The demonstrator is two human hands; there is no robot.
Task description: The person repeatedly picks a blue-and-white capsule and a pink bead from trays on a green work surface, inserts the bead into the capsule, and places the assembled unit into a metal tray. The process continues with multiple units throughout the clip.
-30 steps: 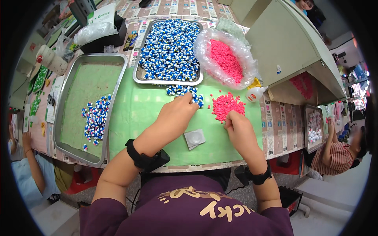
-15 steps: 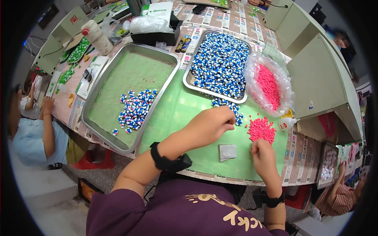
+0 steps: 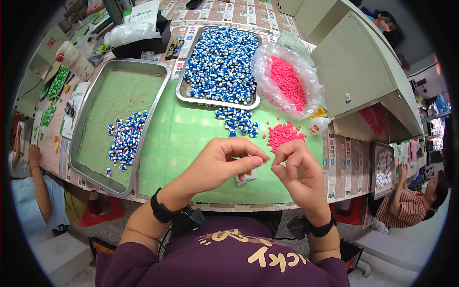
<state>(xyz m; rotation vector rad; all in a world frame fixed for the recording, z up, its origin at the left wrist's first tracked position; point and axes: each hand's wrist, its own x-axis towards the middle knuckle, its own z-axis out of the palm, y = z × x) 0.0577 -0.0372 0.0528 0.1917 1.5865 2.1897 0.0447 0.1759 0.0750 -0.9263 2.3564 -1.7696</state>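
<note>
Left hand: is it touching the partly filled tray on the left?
Apart. The head view shows green mat between the left hand and the tray.

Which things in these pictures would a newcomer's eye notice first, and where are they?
The eye would probably fall first on the many small blue-and-white pieces in the metal tray at top centre. Right of it, pink pieces lie in a clear plastic bag, with a loose pink pile below on the green sheet. Nearer the person, the left hand and right hand have their fingertips close together.
</note>
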